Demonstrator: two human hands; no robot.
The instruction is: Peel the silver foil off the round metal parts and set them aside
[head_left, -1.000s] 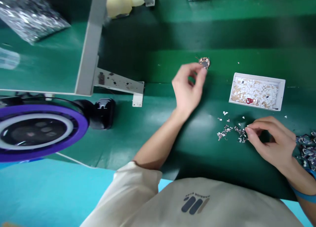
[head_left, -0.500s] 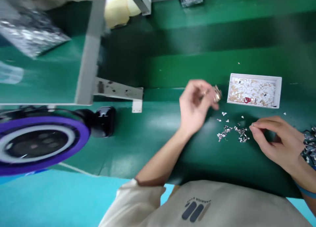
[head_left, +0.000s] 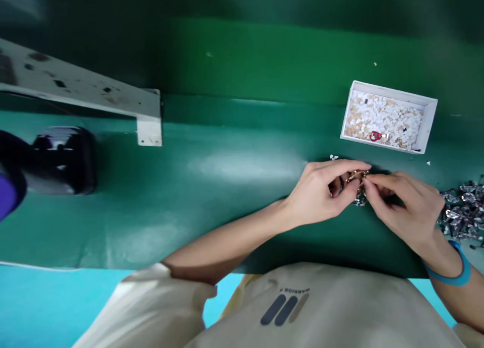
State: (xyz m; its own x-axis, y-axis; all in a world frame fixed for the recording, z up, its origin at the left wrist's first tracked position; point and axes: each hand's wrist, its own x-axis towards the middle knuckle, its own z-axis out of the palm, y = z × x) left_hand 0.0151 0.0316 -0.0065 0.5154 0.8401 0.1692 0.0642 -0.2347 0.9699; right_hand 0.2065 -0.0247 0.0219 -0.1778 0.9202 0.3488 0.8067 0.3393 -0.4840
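Left hand (head_left: 319,194) moved, partly hiding pieces (head_left: 360,201) near box (head_left: 430,123)

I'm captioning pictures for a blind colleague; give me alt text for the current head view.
A person's left hand holds a small gold-toned part, partly hidden, with the right hand at its edge, over a green table. Beyond them sits a white box of tiny pale pieces; shiny pieces lie heaped at right.
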